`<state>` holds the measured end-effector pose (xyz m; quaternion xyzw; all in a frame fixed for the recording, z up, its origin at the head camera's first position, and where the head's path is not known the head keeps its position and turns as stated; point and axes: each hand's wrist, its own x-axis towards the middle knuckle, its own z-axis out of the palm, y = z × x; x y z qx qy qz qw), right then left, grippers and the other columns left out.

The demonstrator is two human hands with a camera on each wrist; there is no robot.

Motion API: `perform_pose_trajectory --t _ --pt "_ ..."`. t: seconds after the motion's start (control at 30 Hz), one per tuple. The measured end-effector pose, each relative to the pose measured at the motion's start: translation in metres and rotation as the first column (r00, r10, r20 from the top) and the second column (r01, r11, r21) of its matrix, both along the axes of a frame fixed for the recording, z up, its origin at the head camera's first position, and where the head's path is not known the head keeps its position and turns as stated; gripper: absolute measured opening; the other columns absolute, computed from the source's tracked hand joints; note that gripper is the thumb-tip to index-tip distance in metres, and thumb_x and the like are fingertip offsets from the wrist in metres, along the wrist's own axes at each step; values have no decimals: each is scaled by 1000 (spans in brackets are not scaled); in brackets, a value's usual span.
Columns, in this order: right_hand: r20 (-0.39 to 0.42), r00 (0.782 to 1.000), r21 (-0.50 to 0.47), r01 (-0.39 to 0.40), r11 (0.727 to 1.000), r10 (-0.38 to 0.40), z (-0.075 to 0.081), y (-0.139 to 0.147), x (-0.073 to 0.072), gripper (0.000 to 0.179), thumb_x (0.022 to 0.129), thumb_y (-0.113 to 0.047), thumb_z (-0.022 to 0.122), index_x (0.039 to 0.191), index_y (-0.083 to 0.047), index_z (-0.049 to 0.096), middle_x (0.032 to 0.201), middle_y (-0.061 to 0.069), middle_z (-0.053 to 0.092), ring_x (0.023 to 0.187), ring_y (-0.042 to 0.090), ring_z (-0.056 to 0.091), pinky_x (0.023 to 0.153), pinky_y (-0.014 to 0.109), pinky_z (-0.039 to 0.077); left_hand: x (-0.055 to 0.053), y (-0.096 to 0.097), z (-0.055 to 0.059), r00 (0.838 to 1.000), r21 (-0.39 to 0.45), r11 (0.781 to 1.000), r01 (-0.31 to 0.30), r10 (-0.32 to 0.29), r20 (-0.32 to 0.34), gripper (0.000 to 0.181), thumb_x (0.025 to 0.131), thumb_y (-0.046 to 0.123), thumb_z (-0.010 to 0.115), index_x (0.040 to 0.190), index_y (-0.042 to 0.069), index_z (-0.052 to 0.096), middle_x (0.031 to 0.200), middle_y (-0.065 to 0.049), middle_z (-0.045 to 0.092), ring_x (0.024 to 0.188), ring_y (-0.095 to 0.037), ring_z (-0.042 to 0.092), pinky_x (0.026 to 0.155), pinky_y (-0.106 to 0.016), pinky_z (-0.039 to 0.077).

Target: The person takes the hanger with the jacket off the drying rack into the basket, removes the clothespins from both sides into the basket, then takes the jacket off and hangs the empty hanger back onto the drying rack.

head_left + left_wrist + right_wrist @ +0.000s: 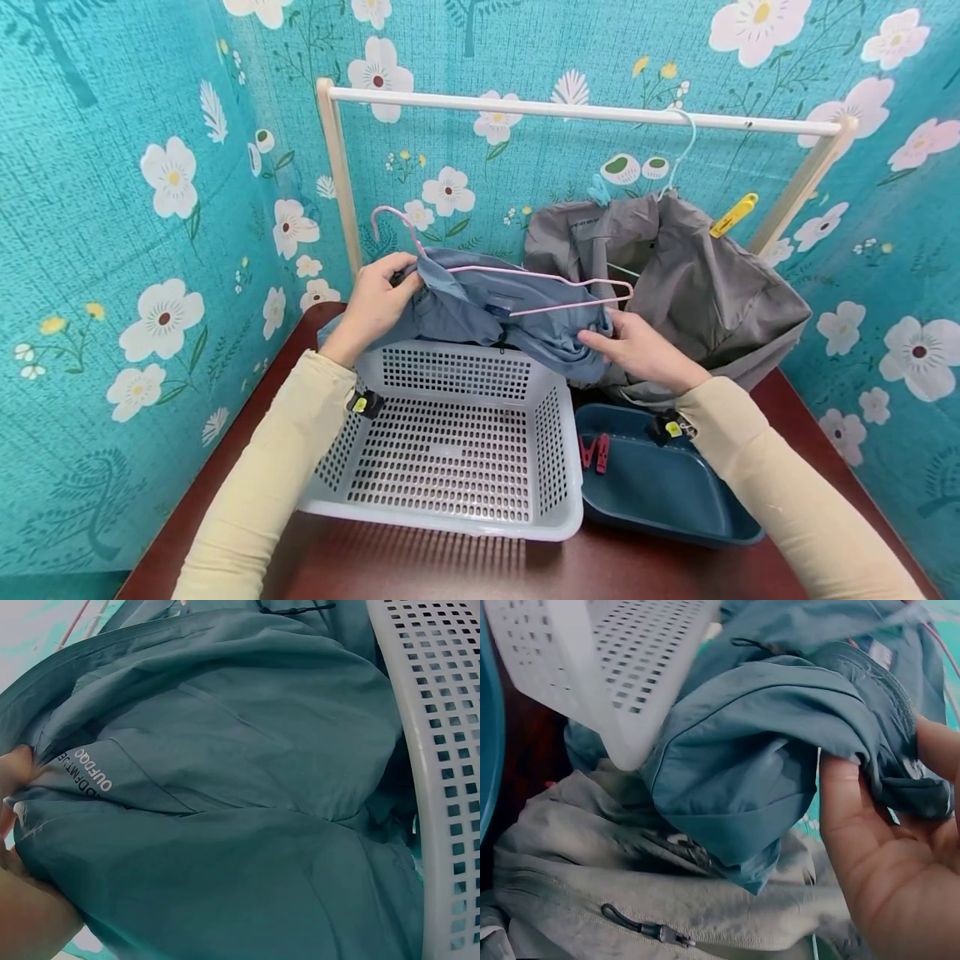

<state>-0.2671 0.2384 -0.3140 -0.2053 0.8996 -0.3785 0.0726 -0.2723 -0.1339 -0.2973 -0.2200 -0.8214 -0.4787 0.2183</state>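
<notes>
A blue garment (480, 308) hangs between both hands, above the back of the basket. Near the neck of a pink hanger (555, 275), my left hand (377, 304) grips its left part; in the left wrist view the thumb and fingers pinch the cloth (225, 720) beside printed lettering. With the right hand (645, 350), I pinch the garment's right edge; the right wrist view shows cloth (742, 750) bunched between thumb and fingers. The hanger's hook points up to the left. Its right end lies over the garment, while its left end is hidden by cloth.
A white perforated basket (442, 523) stands in front on the dark red table (360, 575). To its right, a blue basin (660, 500) holds red clothespins (602, 454). Behind, a grey jacket (690, 283) with a yellow clothespin (735, 215) hangs from the white rail (480, 102).
</notes>
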Motion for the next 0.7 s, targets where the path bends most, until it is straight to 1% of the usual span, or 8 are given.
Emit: perform_pose_trajectory --t 0.1,0.13,0.2,0.33,0.47,0.6,0.7 --pt "-63 997 74 -45 996 49 -5 -7 3 33 95 -39 55 89 -7 53 62 2 39 53 22 42 53 31 38 0 2 3 1000 12 1000 6 -5 -28 21 96 18 58 110 5 67 99 -9 64 74 -19 50 64 -32 39" --pt "-73 995 90 -60 994 66 -8 -9 4 33 95 -40 56 85 -9 51 61 1 36 51 20 39 52 31 37 0 3 3 999 14 1000 6 -6 -35 21 96 17 58 110 4 67 101 -9 64 75 -19 51 65 -32 39" --pt "-95 990 114 -95 989 106 -12 -13 6 32 95 -39 56 81 -10 49 60 0 35 50 17 38 53 31 37 0 5 4 999 16 1000 6 -6 -47 20 96 15 58 109 4 67 104 -10 64 78 -18 53 67 -32 40" --pt "-109 981 144 -143 979 159 -20 -22 8 30 94 -35 59 78 -12 49 60 0 36 49 16 39 54 30 38 0 9 5 999 20 1000 1 0 -48 20 96 15 57 109 3 67 106 -10 64 83 -19 54 70 -34 41" --pt "-114 974 172 -177 969 198 -24 -31 11 26 94 -30 61 78 -13 50 60 -1 38 49 14 40 54 28 39 -1 14 6 999 27 1000 4 -3 -32 21 98 17 55 111 5 67 104 -8 63 81 -19 53 68 -34 41" --pt "-134 956 222 -228 948 262 -28 -39 15 30 93 -27 62 71 -15 45 59 -3 38 47 11 39 52 25 37 -1 19 7 999 30 999 11 -10 -36 21 98 17 54 110 6 67 102 -7 63 80 -17 53 67 -33 40" --pt "-139 943 261 -259 930 302 -30 -43 16 31 93 -26 63 70 -14 45 60 -3 39 48 10 39 53 25 36 0 20 6 999 35 999 23 -22 -29 20 97 17 55 109 6 67 96 -6 62 75 -17 51 65 -33 39"
